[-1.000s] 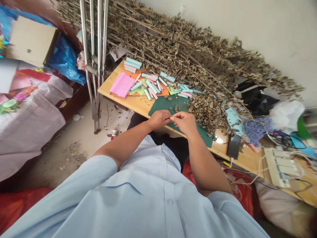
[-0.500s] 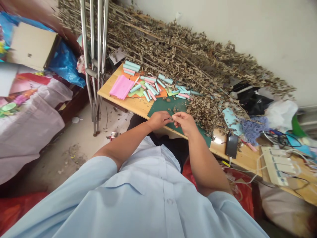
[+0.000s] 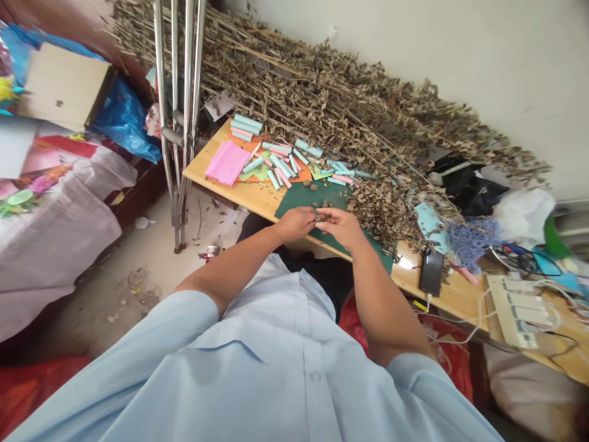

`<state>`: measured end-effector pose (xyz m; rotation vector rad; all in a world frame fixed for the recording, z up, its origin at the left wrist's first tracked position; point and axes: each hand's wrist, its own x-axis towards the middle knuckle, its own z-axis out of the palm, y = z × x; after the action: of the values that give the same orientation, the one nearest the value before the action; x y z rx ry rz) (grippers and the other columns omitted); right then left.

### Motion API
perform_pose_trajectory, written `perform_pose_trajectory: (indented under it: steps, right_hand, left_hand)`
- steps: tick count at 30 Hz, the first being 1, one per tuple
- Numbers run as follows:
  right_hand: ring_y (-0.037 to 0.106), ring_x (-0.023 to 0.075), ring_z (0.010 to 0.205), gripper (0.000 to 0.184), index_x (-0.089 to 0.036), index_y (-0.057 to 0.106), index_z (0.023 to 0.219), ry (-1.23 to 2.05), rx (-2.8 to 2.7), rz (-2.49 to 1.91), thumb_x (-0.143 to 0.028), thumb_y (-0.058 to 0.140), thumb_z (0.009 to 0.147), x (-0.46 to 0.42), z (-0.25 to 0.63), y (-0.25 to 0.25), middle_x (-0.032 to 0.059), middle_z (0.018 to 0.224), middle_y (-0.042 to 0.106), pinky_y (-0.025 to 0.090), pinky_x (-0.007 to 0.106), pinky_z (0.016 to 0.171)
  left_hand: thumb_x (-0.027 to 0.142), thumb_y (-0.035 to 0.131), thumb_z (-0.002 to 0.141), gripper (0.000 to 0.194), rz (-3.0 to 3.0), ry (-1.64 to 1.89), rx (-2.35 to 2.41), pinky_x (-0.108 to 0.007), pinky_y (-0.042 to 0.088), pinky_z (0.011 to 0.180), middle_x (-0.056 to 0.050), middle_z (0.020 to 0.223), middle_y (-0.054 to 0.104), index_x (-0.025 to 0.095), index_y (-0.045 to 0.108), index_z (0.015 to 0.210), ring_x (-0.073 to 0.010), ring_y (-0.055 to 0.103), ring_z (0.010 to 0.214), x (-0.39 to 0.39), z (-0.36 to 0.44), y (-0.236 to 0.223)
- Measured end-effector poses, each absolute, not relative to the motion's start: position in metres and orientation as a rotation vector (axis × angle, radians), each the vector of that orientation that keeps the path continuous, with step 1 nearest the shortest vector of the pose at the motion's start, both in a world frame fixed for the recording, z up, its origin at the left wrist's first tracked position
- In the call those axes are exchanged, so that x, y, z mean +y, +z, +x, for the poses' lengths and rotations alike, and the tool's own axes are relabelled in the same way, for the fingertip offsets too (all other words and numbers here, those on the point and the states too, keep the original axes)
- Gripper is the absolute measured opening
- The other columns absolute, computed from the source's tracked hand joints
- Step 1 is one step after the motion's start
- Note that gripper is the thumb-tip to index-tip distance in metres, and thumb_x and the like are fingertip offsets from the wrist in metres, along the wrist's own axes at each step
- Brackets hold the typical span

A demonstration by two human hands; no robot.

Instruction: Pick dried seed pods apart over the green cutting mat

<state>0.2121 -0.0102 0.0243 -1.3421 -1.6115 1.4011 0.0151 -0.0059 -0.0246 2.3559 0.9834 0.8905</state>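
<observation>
My left hand (image 3: 297,223) and my right hand (image 3: 341,227) meet at the near edge of a dark green mat (image 3: 297,197). Their fingertips are pinched together around something small and brownish, too small to name. Just beyond them, small brown clumps (image 3: 324,203) lie on the mat. A heap of dried leaves (image 3: 380,212) covers the mat's right part, close to my right hand. Left of the heap, rolled pale blue and pink tubes (image 3: 280,167) lie on orange and green sheets, with a flat pink sheet (image 3: 227,162) beside them.
Long dried leafy stalks (image 3: 294,73) stretch along the wall behind the table. Metal crutches (image 3: 188,92) stand at the table's left end. To the right are a phone (image 3: 431,270) on a cable, tangled blue yarn (image 3: 473,236) and a power strip (image 3: 510,310).
My right fingers have shifted slightly and straightened against the left fingertips. Both hands stay at the mat's near edge. The whole view has moved a little.
</observation>
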Motion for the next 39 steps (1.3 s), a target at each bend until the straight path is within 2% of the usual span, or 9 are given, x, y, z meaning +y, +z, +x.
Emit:
perform_pose_trajectory:
  steps: [9,12,14,17,20,27,32,37,39]
  right_hand:
    - [0.061,0.0149,0.059,0.028,-0.021,0.076,0.086,1.308,-1.618,-1.374,-0.041,0.084,0.069,-0.014,0.205,0.033,-0.0006,0.071,0.071,0.052,0.031,0.06]
    - [0.06,0.0151,0.057,0.021,-0.022,0.076,0.083,1.2,-1.691,-1.378,-0.04,0.08,0.074,-0.017,0.204,0.038,-0.0008,0.069,0.069,0.051,0.031,0.06]
    - [0.063,0.0163,0.062,0.016,-0.023,0.076,0.082,1.058,-1.809,-1.351,-0.038,0.076,0.08,-0.019,0.204,0.041,0.0005,0.074,0.07,0.052,0.032,0.063]
    - [0.069,0.0199,0.081,0.014,-0.024,0.077,0.086,0.753,-2.073,-1.239,-0.034,0.068,0.091,-0.021,0.205,0.046,0.004,0.088,0.074,0.056,0.036,0.079]
    - [0.07,0.022,0.097,0.022,-0.022,0.076,0.099,0.464,-2.319,-1.136,-0.029,0.056,0.1,-0.025,0.206,0.047,0.0083,0.101,0.076,0.055,0.037,0.092]
    - [0.067,0.0246,0.097,0.034,-0.015,0.071,0.122,-0.046,-2.547,-1.287,-0.018,0.043,0.103,-0.048,0.197,0.042,0.014,0.11,0.073,0.053,0.035,0.087]
    - [0.067,0.0267,0.096,0.036,-0.011,0.07,0.126,-0.068,-2.603,-1.318,-0.017,0.045,0.1,-0.052,0.194,0.047,0.0149,0.108,0.073,0.054,0.038,0.086]
    - [0.069,0.0235,0.107,0.031,-0.018,0.074,0.118,0.201,-2.302,-1.232,-0.024,0.048,0.102,-0.046,0.203,0.046,0.012,0.114,0.074,0.057,0.037,0.097]
    - [0.071,0.0229,0.105,0.028,-0.019,0.075,0.115,0.258,-2.149,-1.229,-0.027,0.051,0.102,-0.045,0.206,0.045,0.0116,0.112,0.075,0.058,0.039,0.097]
  left_hand:
    - [0.035,0.043,0.104,0.037,2.399,0.845,1.022,-0.031,0.049,0.079,-0.011,0.092,0.068,0.015,0.072,0.093,-0.0211,0.065,0.09,-0.006,0.015,-0.024]
    - [0.039,0.042,0.105,0.039,2.372,0.858,1.002,-0.03,0.049,0.08,-0.011,0.095,0.07,0.015,0.072,0.098,-0.021,0.066,0.092,-0.006,0.015,-0.024]
    - [0.041,0.042,0.106,0.04,2.352,0.878,0.989,-0.031,0.049,0.08,-0.011,0.096,0.07,0.015,0.072,0.098,-0.0212,0.066,0.092,-0.007,0.015,-0.024]
    - [0.043,0.042,0.105,0.041,2.332,0.904,0.989,-0.032,0.05,0.081,-0.011,0.094,0.07,0.015,0.071,0.096,-0.0216,0.066,0.092,-0.007,0.015,-0.024]
    - [0.042,0.043,0.105,0.04,2.332,0.909,1.003,-0.032,0.05,0.081,-0.011,0.091,0.07,0.015,0.07,0.091,-0.0219,0.066,0.091,-0.007,0.015,-0.026]
    - [0.031,0.047,0.102,0.03,2.286,0.921,0.982,-0.033,0.051,0.085,-0.011,0.095,0.071,0.016,0.071,0.092,-0.0221,0.067,0.094,-0.007,0.015,-0.025]
    - [0.029,0.049,0.101,0.027,2.218,0.968,0.956,-0.03,0.051,0.084,-0.009,0.095,0.072,0.017,0.072,0.097,-0.0197,0.067,0.093,-0.009,0.015,-0.022]
    - [0.036,0.05,0.103,0.032,2.227,0.98,0.953,-0.031,0.051,0.084,-0.01,0.092,0.072,0.016,0.073,0.094,-0.0203,0.067,0.092,-0.008,0.014,-0.022]
    - [0.041,0.052,0.102,0.033,2.229,0.989,0.949,-0.031,0.051,0.085,-0.01,0.094,0.073,0.016,0.073,0.097,-0.0207,0.068,0.093,-0.008,0.014,-0.024]
